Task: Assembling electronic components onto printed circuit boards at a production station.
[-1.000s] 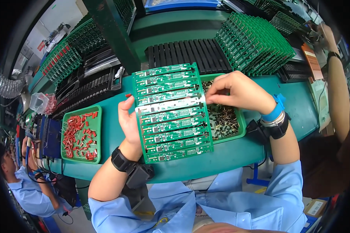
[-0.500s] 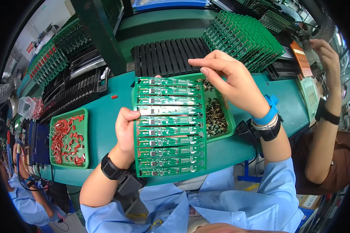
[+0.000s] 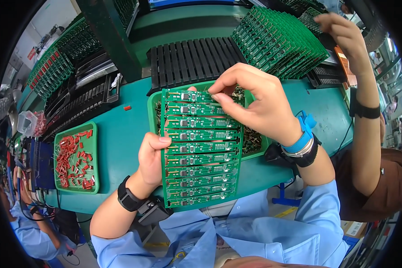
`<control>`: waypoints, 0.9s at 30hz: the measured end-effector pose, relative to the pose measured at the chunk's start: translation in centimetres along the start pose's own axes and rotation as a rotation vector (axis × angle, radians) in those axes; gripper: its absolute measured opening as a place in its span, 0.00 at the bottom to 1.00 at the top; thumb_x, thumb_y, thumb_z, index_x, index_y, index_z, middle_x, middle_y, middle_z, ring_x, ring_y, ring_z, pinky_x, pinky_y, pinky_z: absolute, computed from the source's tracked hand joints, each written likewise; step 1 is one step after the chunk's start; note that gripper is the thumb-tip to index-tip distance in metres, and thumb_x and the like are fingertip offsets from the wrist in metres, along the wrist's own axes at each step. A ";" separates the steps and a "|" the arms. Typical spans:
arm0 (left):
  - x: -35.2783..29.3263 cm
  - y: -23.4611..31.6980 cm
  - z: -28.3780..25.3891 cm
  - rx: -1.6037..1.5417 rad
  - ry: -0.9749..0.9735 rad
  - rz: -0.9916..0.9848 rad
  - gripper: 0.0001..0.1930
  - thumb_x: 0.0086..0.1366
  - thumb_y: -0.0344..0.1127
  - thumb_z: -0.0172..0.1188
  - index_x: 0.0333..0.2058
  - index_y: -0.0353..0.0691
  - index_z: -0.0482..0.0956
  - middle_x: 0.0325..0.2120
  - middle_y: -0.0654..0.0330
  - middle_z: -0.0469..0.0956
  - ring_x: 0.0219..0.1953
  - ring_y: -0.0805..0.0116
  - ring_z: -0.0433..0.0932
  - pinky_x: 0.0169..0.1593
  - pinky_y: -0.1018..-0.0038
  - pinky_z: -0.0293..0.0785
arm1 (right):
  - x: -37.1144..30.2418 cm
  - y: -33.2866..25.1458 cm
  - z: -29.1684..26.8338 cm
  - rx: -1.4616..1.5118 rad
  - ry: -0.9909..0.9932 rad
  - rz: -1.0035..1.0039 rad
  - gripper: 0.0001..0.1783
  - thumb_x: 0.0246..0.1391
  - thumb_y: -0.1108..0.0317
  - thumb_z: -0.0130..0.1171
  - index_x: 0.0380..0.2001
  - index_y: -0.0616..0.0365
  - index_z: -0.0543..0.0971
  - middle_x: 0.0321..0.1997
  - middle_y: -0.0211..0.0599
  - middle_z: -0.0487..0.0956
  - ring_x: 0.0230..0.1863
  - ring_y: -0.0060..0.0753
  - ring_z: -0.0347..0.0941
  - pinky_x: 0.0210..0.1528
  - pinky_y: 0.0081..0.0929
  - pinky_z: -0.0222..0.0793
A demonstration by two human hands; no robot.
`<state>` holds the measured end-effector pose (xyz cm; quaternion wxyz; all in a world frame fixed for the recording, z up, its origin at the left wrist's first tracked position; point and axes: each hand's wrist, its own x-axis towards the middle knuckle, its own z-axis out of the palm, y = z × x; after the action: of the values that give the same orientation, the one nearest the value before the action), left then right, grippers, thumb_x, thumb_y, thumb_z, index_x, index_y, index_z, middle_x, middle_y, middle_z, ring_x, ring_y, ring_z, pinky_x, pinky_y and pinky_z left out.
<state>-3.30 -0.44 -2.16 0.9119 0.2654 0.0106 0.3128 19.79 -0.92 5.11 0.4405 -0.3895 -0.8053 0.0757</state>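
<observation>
A green circuit board panel (image 3: pixel 201 159), made of several narrow strips joined side by side, is held up in front of me. My left hand (image 3: pixel 150 156) grips its left edge, with the thumb on top and a fingertip showing past the far edge. Over the panel's far strip, my right hand (image 3: pixel 261 100) has thumb and forefinger pinched near the surface. Whatever may be between those fingertips is too small to make out. Partly hidden behind the panel, a green tray (image 3: pixel 266 144) holds many small dark and brass-coloured parts.
To the left, another green tray (image 3: pixel 96 163) holds red leaded components; a single red component (image 3: pixel 127 107) lies beyond it. A black slatted rack (image 3: pixel 194 60) stands behind the panel. Stacked green boards (image 3: pixel 279 42) rise at far right. A co-worker's hand (image 3: pixel 348 38) is raised at right.
My right hand has come down and closer to the panel, its thumb and forefinger now at the far strip. The panel has shifted slightly right. The co-worker's hand has moved up and left.
</observation>
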 end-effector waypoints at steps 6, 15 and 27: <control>0.2 -0.8 -0.2 0.117 -0.160 0.121 0.29 0.56 0.38 0.37 0.56 0.31 0.57 0.54 0.49 0.64 0.53 0.60 0.67 0.58 0.65 0.61 | -0.2 -0.3 0.5 0.014 0.006 0.022 0.06 0.41 0.79 0.60 0.26 0.62 0.76 0.27 0.34 0.75 0.25 0.24 0.71 0.28 0.18 0.68; 0.4 -0.7 1.9 -0.042 0.034 0.016 0.28 0.56 0.39 0.35 0.52 0.29 0.61 0.48 0.47 0.70 0.47 0.58 0.72 0.53 0.65 0.66 | -0.3 -0.1 0.5 -0.016 0.003 0.005 0.06 0.40 0.79 0.60 0.26 0.62 0.76 0.26 0.34 0.74 0.25 0.24 0.71 0.27 0.19 0.69; 0.6 -0.7 1.1 0.033 -0.063 0.063 0.27 0.57 0.38 0.35 0.54 0.29 0.59 0.51 0.48 0.67 0.50 0.59 0.70 0.55 0.65 0.64 | -0.3 -0.5 0.2 -0.172 -0.041 -0.097 0.06 0.41 0.77 0.62 0.27 0.60 0.78 0.27 0.33 0.76 0.26 0.27 0.73 0.27 0.20 0.70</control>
<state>-2.25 -1.08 -1.42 0.8971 0.2901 -0.0211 0.3325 19.40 -1.41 5.03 0.3920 -0.3849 -0.8355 -0.0073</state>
